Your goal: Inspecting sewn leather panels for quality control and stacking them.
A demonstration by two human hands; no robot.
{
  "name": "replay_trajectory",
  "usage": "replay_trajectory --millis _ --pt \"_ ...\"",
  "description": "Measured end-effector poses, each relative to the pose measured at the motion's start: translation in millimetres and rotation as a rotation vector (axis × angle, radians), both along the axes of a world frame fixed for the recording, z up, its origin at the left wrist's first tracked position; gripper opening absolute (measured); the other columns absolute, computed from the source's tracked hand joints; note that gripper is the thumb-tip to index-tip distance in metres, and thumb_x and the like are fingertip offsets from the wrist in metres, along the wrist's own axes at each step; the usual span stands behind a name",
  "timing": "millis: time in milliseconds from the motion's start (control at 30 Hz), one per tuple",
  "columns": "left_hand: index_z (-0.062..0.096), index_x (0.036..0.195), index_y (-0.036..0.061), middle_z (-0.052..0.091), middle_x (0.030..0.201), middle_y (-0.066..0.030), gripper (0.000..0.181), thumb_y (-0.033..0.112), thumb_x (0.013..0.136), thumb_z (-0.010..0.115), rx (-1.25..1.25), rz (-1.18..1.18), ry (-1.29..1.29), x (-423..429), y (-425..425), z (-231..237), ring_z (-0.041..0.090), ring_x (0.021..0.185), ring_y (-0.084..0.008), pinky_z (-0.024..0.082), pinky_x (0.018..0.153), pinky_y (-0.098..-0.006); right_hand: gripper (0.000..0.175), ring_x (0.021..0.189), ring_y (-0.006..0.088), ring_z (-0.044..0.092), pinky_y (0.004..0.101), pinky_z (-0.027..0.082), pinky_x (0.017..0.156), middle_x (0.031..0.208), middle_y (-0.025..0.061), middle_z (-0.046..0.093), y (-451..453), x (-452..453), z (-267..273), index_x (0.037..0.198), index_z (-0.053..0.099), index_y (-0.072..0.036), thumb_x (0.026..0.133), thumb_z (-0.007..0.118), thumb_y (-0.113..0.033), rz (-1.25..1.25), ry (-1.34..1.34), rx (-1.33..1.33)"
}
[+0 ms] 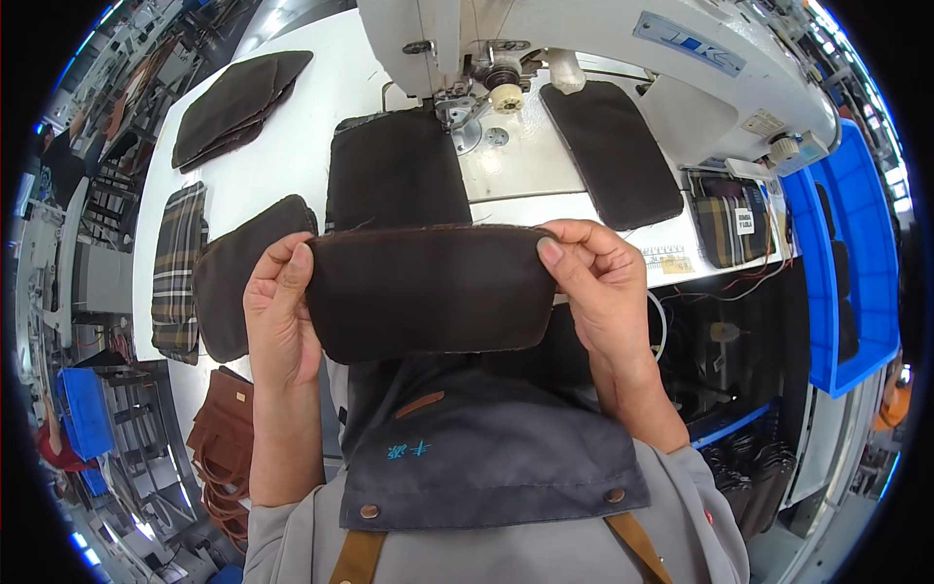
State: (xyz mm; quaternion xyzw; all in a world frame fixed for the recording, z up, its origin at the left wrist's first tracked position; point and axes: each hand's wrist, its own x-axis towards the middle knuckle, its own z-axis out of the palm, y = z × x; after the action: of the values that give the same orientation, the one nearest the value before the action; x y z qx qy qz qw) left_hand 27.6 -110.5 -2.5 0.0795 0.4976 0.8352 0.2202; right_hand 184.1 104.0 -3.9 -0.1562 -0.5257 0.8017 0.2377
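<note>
A dark brown fabric panel (pixel 430 292) with rounded lower corners is stretched level between my hands, in front of my apron. My left hand (pixel 284 306) pinches its upper left corner between thumb and fingers. At the upper right corner, my right hand (pixel 598 277) grips it the same way. Beyond it, another dark panel (pixel 398 168) lies on the white sewing table (pixel 350 66), its far edge by the presser foot (pixel 456 117) of the sewing machine (pixel 613 36). A plaid edge shows along that panel's left side.
More dark panels (pixel 233 109) lie stacked at the far left, with a plaid piece (pixel 179 270) and a dark panel (pixel 248 285) nearer. Another panel (pixel 613 153) rests right of the needle. A blue crate (pixel 872 255) stands at right; brown bags (pixel 222 431) hang low on the left.
</note>
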Motion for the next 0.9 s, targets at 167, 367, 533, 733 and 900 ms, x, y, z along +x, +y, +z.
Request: replay_trajectory --millis 167,367,533,733,900 --pt "0.048 0.119 -0.0037 0.063 0.101 -0.0108 0.033 0.009 0.09 0.055 0.059 -0.157 -0.086 -0.6 3.0 8.5 0.064 0.084 -0.0136 0.052 0.074 -0.0234 0.016 0.072 0.006 0.059 0.0179 0.047 0.067 0.082 0.0038 0.065 15.2 -8.1 -5.2 0.1 0.061 0.003 0.085 0.062 -0.005 -0.188 -0.035 -0.044" --pt "0.042 0.123 -0.0063 0.062 0.105 -0.012 0.04 0.006 0.088 0.056 -0.118 -0.366 -0.041 14.0 12.4 13.3 0.063 0.091 -0.0158 0.054 0.077 -0.0293 0.017 0.073 0.01 0.062 0.0205 0.05 0.067 0.085 0.0076 0.066 36.3 -18.1 -2.9 0.1 0.06 0.003 0.086 0.061 -0.007 -0.263 0.039 -0.123" --pt "0.043 0.121 -0.0058 0.061 0.108 -0.0139 0.036 0.005 0.089 0.055 -0.081 -0.348 -0.027 8.5 7.9 5.7 0.063 0.094 -0.0182 0.055 0.078 -0.0325 0.019 0.072 0.0108 0.063 0.0222 0.052 0.064 0.085 0.0083 0.066 35.0 -19.4 -7.3 0.101 0.06 0.002 0.086 0.062 -0.009 -0.21 0.039 -0.165" --pt "0.044 0.121 -0.0047 0.061 0.108 -0.0135 0.033 0.007 0.091 0.052 -0.046 -0.387 -0.05 7.1 8.5 2.4 0.063 0.094 -0.019 0.055 0.079 -0.0329 0.019 0.064 0.0087 0.061 0.0197 0.051 0.056 0.081 0.0062 0.066 36.5 -15.6 -7.0 0.101 0.06 0.002 0.088 0.059 -0.011 -0.227 0.015 -0.171" --pt "0.044 0.121 -0.0044 0.062 0.108 -0.0133 0.034 0.008 0.091 0.052 -0.067 -0.325 -0.047 6.6 6.5 0.1 0.063 0.094 -0.0185 0.055 0.079 -0.0328 0.031 0.072 0.0083 0.06 0.0191 0.05 0.06 0.091 0.0082 0.066 41.7 -5.3 -10.5 0.11 0.057 0.004 0.095 0.045 -0.02 -0.029 0.088 -0.131"
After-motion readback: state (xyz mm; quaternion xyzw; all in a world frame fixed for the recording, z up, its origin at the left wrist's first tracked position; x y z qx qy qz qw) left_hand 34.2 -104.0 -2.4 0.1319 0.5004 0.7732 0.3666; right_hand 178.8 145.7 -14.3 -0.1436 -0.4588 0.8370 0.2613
